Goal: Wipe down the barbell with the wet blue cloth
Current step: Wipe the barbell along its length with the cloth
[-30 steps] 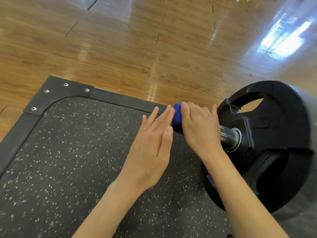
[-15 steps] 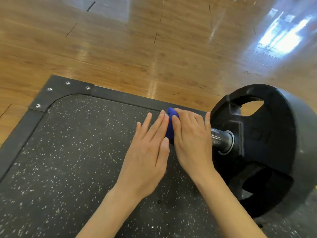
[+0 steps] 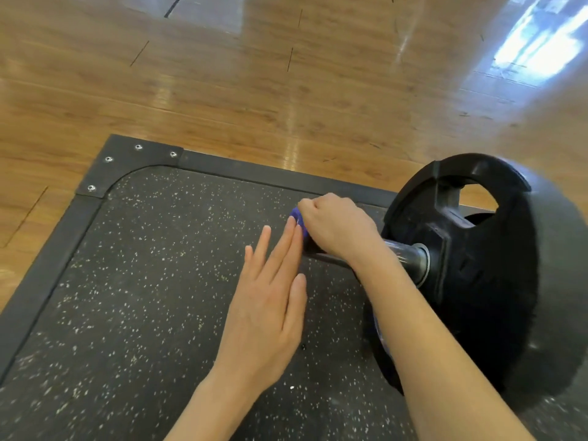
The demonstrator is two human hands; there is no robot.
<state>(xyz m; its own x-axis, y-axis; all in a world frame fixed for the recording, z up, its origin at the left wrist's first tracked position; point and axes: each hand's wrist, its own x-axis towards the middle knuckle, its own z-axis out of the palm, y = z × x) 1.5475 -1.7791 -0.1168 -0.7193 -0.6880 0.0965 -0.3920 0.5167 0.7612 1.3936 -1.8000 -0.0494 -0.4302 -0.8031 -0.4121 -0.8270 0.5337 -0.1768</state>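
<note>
The barbell's steel sleeve [image 3: 405, 254] sticks out leftward from a big black weight plate [image 3: 490, 265] at the right. My right hand [image 3: 337, 226] is curled over the sleeve's free end, gripping the blue cloth [image 3: 297, 219] around it; only a small edge of the cloth shows beside my knuckles. My left hand [image 3: 270, 300] lies with straight fingers pointing up at the sleeve's tip, its fingertips touching the cloth. The rest of the bar is hidden behind the plate.
The plate stands on a black speckled rubber mat [image 3: 133, 281] with a dark bolted frame [image 3: 140, 152]. Glossy wooden floor [image 3: 254, 74] stretches beyond the mat's far edge.
My right hand has rolled from flat-fingered over the sleeve end into a tight fist around the cloth. My left hand has slid slightly back, fingers still straight.
</note>
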